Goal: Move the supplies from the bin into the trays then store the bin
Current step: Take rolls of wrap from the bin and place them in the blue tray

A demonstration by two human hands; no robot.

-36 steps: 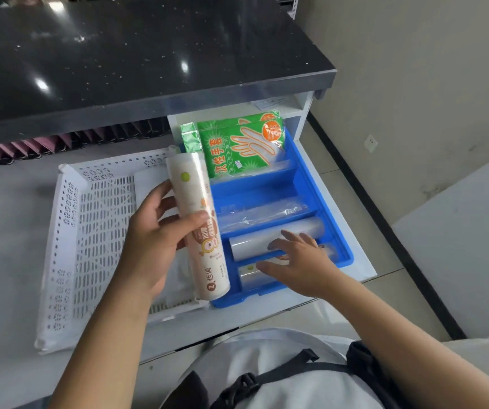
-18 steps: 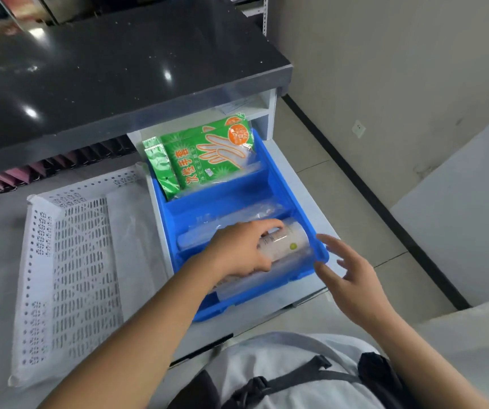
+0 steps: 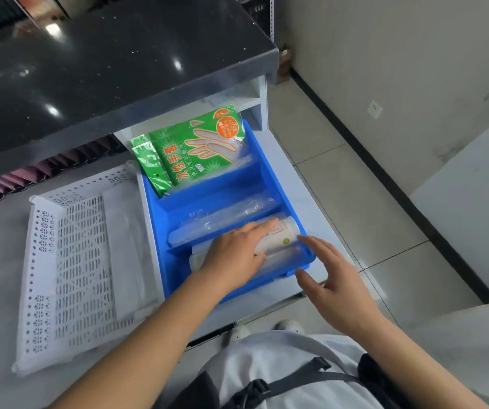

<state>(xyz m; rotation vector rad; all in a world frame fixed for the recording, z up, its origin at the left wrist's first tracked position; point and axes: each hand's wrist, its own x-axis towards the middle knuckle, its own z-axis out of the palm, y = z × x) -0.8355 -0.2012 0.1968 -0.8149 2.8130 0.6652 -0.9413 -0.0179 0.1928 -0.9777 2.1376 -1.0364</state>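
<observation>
A blue divided tray (image 3: 270, 172) sits on the white shelf under a black counter. Its nearest compartment holds a white roll (image 3: 283, 235) with a green dot, lying on its side among clear-wrapped rolls. My left hand (image 3: 237, 255) lies over this white roll, fingers stretched along it. My right hand (image 3: 333, 276) hovers open just off the tray's near right corner, holding nothing. The middle compartment has a clear-wrapped roll (image 3: 222, 219). Green glove packets (image 3: 202, 149) lean in the far compartment. The white perforated bin (image 3: 75, 276) stands left of the tray.
The black counter (image 3: 104, 69) overhangs the back of the shelf. Pink items (image 3: 31, 172) line up beneath it at the left. A pale plastic sheet or bag (image 3: 128, 246) lies in the bin's right side. Tiled floor and a wall lie to the right.
My left hand carried the white roll from over the bin into the tray's nearest compartment and now rests on it. My right hand drew back from that compartment to the tray's right corner.
</observation>
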